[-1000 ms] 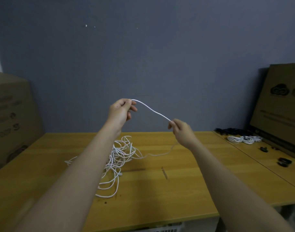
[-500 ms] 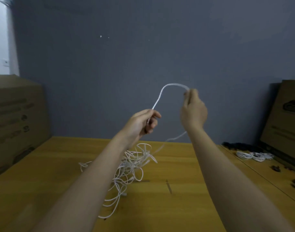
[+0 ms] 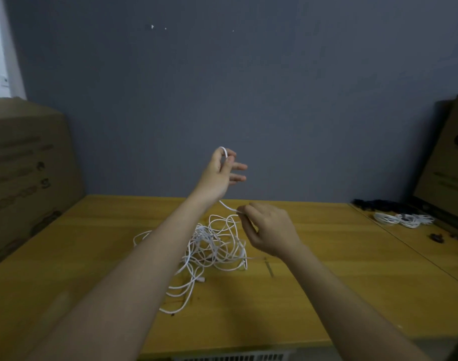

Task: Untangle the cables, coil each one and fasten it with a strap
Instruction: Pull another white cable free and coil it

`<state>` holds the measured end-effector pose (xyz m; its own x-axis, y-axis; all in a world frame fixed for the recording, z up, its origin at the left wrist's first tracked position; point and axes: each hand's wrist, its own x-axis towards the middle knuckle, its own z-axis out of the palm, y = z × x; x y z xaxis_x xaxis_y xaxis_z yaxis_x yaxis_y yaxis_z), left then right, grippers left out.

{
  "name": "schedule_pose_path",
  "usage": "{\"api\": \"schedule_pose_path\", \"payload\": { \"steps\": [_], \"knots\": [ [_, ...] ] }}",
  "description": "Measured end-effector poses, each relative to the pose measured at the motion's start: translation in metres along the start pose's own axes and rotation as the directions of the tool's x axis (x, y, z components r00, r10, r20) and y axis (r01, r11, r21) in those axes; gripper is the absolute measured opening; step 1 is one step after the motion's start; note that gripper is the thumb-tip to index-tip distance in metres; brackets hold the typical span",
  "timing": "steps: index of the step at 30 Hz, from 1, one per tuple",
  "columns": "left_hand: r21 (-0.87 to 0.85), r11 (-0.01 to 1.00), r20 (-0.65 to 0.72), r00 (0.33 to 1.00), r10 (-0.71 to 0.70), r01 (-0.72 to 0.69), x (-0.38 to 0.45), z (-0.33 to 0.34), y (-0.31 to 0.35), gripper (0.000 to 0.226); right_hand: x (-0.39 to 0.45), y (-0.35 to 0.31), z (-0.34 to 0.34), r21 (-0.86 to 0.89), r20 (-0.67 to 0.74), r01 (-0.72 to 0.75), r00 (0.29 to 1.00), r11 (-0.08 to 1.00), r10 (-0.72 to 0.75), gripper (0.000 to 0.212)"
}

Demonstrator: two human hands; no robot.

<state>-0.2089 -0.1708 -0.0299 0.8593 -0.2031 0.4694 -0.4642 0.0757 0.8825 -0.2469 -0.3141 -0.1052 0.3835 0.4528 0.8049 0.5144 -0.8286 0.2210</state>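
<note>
A tangle of thin white cables (image 3: pixel 212 246) lies on the wooden table (image 3: pixel 327 282), near its middle. My left hand (image 3: pixel 221 173) is raised above the tangle and pinches a loop of white cable between thumb and forefinger, its other fingers spread. The cable runs down behind that hand to my right hand (image 3: pixel 268 227), which pinches it just above the pile. Below my right hand the cable drops into the tangle.
Finished white coils (image 3: pixel 402 219) and black straps (image 3: pixel 371 204) lie at the table's right rear. More dark straps (image 3: pixel 437 237) sit near the right edge. Cardboard boxes stand at the left (image 3: pixel 27 173) and right (image 3: pixel 449 162). A grey wall is behind.
My right hand has dropped from above head height down to just over the tangle. My left hand has risen and now holds the cable's top loop.
</note>
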Motion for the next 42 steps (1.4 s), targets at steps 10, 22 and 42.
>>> {"api": "schedule_pose_path", "payload": {
  "steps": [10,22,42],
  "knots": [
    [0.533,0.819,0.332,0.943,0.029,-0.213,-0.010,-0.005,0.001,0.029,0.037,0.042,-0.032,0.302,0.055,-0.420,0.904,0.856,0.424,0.023],
    [0.613,0.764,0.215,0.973,0.083,-0.201,-0.016,-0.037,0.005,0.031,0.009,0.056,-0.023,0.650,0.736,-0.744,0.563,-0.157,0.375,0.020],
    [0.074,0.997,0.437,0.898,-0.061,0.031,-0.059,-0.026,0.021,0.041,0.062,0.006,-0.006,0.703,0.264,-0.596,0.725,0.387,0.636,0.015]
  ]
}}
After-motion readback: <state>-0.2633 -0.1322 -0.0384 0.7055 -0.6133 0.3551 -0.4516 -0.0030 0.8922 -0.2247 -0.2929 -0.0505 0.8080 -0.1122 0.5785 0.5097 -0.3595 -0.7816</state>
